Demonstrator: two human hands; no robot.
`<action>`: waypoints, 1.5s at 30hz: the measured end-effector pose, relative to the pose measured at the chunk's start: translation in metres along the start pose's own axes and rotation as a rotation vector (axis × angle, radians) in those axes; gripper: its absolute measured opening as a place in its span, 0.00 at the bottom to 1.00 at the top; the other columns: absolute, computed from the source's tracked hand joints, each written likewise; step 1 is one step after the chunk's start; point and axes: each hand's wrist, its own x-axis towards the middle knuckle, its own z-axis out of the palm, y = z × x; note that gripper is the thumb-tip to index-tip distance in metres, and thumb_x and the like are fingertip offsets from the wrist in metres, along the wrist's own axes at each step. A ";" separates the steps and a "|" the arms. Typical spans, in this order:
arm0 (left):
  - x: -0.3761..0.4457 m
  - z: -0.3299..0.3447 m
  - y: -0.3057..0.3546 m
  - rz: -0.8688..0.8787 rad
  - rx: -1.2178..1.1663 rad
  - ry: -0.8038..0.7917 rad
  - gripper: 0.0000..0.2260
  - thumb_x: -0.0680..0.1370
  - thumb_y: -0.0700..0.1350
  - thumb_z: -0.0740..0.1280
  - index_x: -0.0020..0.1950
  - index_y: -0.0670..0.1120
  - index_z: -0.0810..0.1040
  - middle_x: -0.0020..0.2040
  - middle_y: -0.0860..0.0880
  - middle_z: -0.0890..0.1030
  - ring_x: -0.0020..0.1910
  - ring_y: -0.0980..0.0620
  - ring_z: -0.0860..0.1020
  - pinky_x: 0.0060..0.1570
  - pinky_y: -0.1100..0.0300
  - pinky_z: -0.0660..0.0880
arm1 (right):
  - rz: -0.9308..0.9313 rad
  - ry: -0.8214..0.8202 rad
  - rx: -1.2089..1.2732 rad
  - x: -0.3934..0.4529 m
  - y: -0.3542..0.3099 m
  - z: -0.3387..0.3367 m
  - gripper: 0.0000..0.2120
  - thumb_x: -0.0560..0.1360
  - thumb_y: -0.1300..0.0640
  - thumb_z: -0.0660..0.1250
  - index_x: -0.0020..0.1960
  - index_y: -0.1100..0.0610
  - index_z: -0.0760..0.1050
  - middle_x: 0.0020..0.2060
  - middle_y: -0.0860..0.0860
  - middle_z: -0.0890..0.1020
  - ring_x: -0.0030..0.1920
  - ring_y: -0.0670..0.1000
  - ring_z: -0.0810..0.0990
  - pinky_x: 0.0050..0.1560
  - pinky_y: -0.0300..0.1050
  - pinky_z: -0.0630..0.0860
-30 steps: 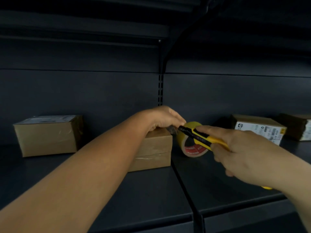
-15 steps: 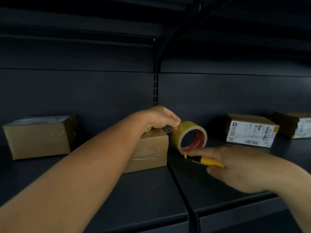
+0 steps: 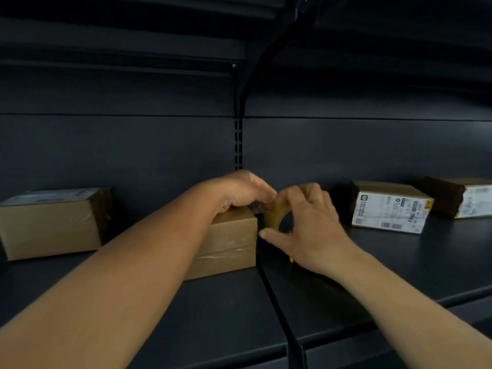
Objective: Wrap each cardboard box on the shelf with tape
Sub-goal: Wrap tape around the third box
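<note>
Right hand [image 3: 306, 225] now grips tape roll [image 3: 274, 213] beside left hand [image 3: 239, 191].

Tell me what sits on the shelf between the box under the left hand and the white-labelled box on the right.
The head view shows the tape roll, gripped by the right hand, between the middle box and the white-labelled box.

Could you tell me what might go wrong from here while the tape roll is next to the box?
The left hand pinches the loose tape end at the top corner of the box; it could stick to the fingers or crease. The right hand grips the tape roll, and a yellow bit of the cutter shows beneath it, so the hand might catch on it.
</note>
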 end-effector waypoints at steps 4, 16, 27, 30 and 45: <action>-0.001 -0.003 -0.001 -0.008 -0.004 0.003 0.08 0.73 0.49 0.72 0.51 0.52 0.84 0.48 0.55 0.83 0.51 0.56 0.78 0.46 0.65 0.71 | 0.052 -0.046 0.003 0.017 -0.009 0.006 0.29 0.68 0.40 0.69 0.63 0.48 0.64 0.58 0.49 0.62 0.64 0.53 0.62 0.67 0.47 0.60; 0.005 -0.003 -0.005 0.000 0.006 0.008 0.13 0.74 0.37 0.67 0.55 0.49 0.83 0.49 0.54 0.83 0.53 0.56 0.77 0.47 0.69 0.70 | -0.086 0.083 -0.167 0.032 0.009 0.022 0.17 0.75 0.47 0.62 0.59 0.57 0.71 0.55 0.54 0.71 0.57 0.55 0.71 0.59 0.45 0.70; 0.002 -0.005 -0.005 -0.048 0.032 -0.046 0.20 0.72 0.38 0.72 0.64 0.46 0.77 0.47 0.49 0.84 0.45 0.57 0.80 0.46 0.67 0.74 | 0.213 0.176 0.288 0.043 0.050 0.014 0.06 0.76 0.56 0.65 0.40 0.55 0.72 0.53 0.51 0.78 0.49 0.50 0.76 0.50 0.41 0.69; 0.001 -0.004 -0.004 -0.078 0.081 -0.096 0.22 0.72 0.39 0.73 0.65 0.47 0.76 0.49 0.49 0.84 0.45 0.57 0.81 0.49 0.65 0.76 | 0.217 0.182 0.340 0.042 0.051 0.019 0.08 0.75 0.57 0.66 0.38 0.53 0.71 0.53 0.49 0.79 0.51 0.49 0.76 0.53 0.41 0.70; 0.001 0.003 0.027 -0.233 0.845 -0.287 0.35 0.74 0.43 0.71 0.77 0.53 0.56 0.74 0.46 0.62 0.69 0.45 0.66 0.57 0.59 0.71 | 0.163 0.183 0.398 0.037 0.052 0.018 0.07 0.75 0.57 0.66 0.39 0.55 0.72 0.52 0.48 0.76 0.48 0.47 0.75 0.51 0.43 0.72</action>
